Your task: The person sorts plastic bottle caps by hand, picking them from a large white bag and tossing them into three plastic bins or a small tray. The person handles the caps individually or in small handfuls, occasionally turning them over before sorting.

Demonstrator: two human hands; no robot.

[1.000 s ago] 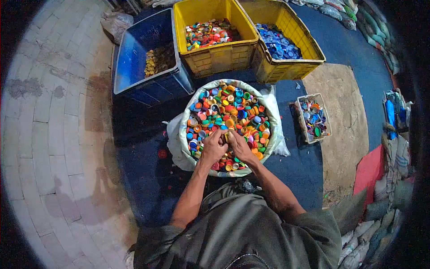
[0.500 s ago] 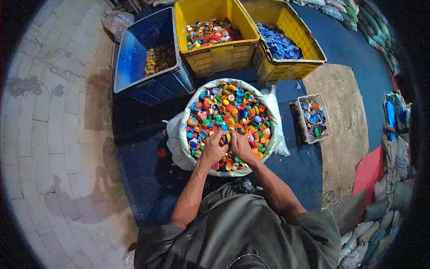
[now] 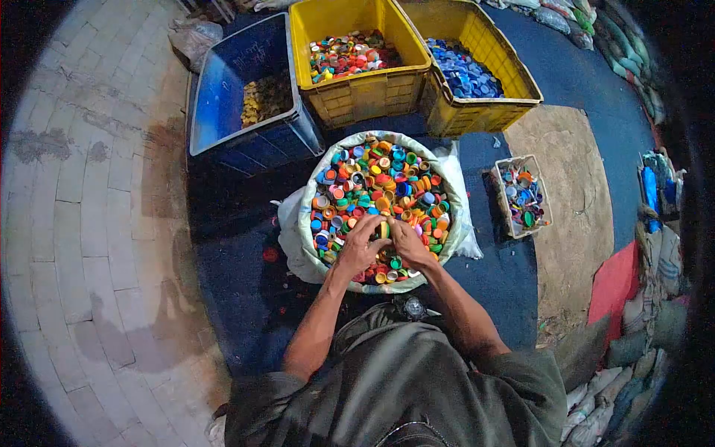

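A round, rolled-rim sack (image 3: 305, 223) full of multicoloured plastic bottle caps (image 3: 357, 179) stands right in front of me. Over its near half, my left hand (image 3: 359, 247) and my right hand (image 3: 408, 244) meet, fingertips close together. Between them is a yellow-green bottle cap (image 3: 384, 230), pinched by the fingers of both hands and partly hidden by them. Loose caps lie just below and around my fingers.
Beyond the sack stand a blue bin (image 3: 246, 138) with yellowish caps, a yellow bin (image 3: 365, 93) with mostly red and white caps, and another yellow bin (image 3: 484, 115) with blue caps. At right, a small white basket (image 3: 514, 162) holds mixed pieces beside a brown mat (image 3: 573, 223).
My left fingers have opened out slightly, the thumb now lower and apart from the fingertips. The right hand has shifted only a little. The yellow-green cap stays between them.
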